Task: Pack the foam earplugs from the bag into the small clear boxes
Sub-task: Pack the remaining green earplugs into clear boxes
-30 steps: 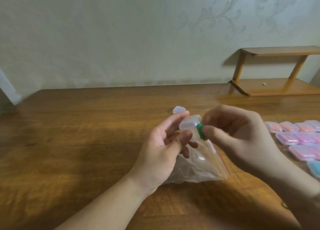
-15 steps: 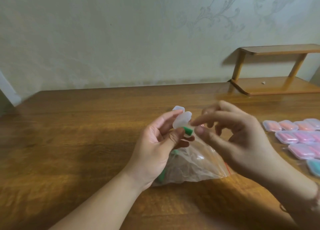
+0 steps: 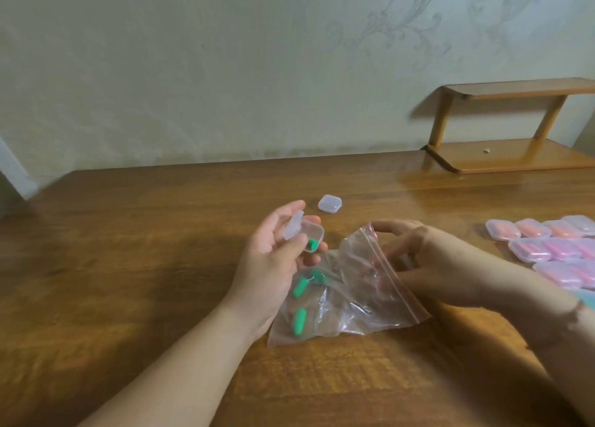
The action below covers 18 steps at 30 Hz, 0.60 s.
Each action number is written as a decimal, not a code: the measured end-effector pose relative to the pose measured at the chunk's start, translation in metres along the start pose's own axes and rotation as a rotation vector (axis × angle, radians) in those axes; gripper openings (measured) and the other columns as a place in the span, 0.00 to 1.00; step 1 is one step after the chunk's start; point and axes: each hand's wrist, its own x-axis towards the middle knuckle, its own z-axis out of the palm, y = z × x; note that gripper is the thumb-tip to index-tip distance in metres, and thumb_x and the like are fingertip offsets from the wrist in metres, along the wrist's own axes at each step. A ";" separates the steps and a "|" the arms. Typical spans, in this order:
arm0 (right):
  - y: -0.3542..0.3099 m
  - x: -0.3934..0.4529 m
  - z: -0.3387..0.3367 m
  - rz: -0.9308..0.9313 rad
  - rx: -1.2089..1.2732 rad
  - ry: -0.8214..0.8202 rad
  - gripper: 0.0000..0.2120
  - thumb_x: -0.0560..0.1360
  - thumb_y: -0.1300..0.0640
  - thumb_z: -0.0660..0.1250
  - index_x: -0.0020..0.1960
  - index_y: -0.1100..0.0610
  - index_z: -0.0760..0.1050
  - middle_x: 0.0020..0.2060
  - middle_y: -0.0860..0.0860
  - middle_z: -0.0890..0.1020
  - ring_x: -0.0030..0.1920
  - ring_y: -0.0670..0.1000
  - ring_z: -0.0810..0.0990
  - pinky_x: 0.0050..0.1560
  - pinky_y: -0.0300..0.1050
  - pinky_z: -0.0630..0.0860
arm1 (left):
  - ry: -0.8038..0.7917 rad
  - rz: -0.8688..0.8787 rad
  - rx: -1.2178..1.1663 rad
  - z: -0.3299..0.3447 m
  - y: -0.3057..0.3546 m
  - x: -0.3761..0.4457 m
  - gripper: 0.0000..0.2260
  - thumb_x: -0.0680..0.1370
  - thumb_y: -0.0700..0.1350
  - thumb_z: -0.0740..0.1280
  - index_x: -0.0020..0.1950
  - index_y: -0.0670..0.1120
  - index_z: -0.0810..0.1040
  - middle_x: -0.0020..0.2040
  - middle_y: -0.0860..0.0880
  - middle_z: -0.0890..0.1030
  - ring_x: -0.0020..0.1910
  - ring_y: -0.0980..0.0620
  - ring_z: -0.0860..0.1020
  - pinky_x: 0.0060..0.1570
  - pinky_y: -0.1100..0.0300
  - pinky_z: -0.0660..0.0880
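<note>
— What are we holding in our left hand (image 3: 273,259)?

— We are gripping a small clear box (image 3: 309,239) between thumb and fingers, its lid (image 3: 293,225) standing open, and a green earplug (image 3: 311,245) is sitting inside it.

— And our right hand (image 3: 428,265)?

— Its grip is pinching the mouth of the clear zip bag (image 3: 354,294) by the red seal strip (image 3: 391,270), thumb below and fingertips at the top corner. How far the other fingers are curling behind the plastic, we cannot tell.

— Where are the remaining earplugs lying?

— We are seeing green earplugs (image 3: 298,320) inside the bag, at its left end, just under our left hand. The bag is resting on the wooden tabletop (image 3: 128,265).

— Anything else around us?

— A closed clear box (image 3: 329,204) is sitting just beyond our left hand, and filled boxes (image 3: 547,243) with pink and orange contents are lying in rows at the right edge. A wooden shelf (image 3: 515,130) is standing at the far right corner.
</note>
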 end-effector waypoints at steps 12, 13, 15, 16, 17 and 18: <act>0.001 0.023 0.045 -0.094 -0.015 0.187 0.15 0.67 0.34 0.68 0.49 0.39 0.83 0.67 0.33 0.68 0.74 0.45 0.55 0.69 0.61 0.63 | 0.037 -0.016 0.148 0.004 -0.004 0.000 0.16 0.83 0.38 0.61 0.61 0.59 0.76 0.55 0.53 0.82 0.51 0.52 0.84 0.53 0.55 0.81; 0.002 0.024 0.047 -0.092 -0.015 0.184 0.15 0.67 0.33 0.66 0.50 0.37 0.82 0.65 0.33 0.71 0.73 0.45 0.58 0.69 0.61 0.63 | 0.039 -0.018 0.148 0.004 -0.004 0.000 0.16 0.83 0.38 0.61 0.61 0.59 0.76 0.55 0.53 0.82 0.51 0.52 0.84 0.54 0.54 0.81; 0.006 0.026 0.050 -0.080 -0.035 0.203 0.16 0.66 0.32 0.66 0.50 0.36 0.81 0.61 0.34 0.75 0.71 0.44 0.62 0.69 0.58 0.63 | 0.037 -0.016 0.145 0.005 -0.004 -0.001 0.16 0.83 0.38 0.62 0.61 0.58 0.76 0.55 0.52 0.82 0.49 0.52 0.84 0.53 0.55 0.82; 0.006 0.026 0.050 -0.065 -0.039 0.225 0.17 0.65 0.32 0.67 0.50 0.37 0.81 0.59 0.34 0.76 0.70 0.44 0.64 0.68 0.57 0.64 | 0.038 -0.015 0.145 0.005 -0.003 -0.001 0.16 0.83 0.38 0.62 0.61 0.58 0.76 0.55 0.52 0.82 0.49 0.52 0.84 0.52 0.55 0.82; 0.005 0.026 0.050 -0.055 -0.046 0.248 0.18 0.65 0.32 0.68 0.49 0.40 0.81 0.58 0.34 0.76 0.68 0.43 0.65 0.68 0.56 0.65 | 0.041 -0.016 0.143 0.005 -0.003 0.000 0.16 0.83 0.38 0.62 0.61 0.58 0.75 0.55 0.52 0.82 0.49 0.51 0.84 0.52 0.55 0.82; 0.002 0.025 0.049 -0.051 -0.058 0.260 0.19 0.64 0.32 0.68 0.48 0.42 0.82 0.56 0.34 0.76 0.67 0.42 0.65 0.67 0.56 0.66 | 0.043 -0.017 0.137 0.005 -0.004 -0.001 0.16 0.83 0.37 0.62 0.60 0.58 0.76 0.55 0.51 0.82 0.48 0.51 0.84 0.52 0.55 0.82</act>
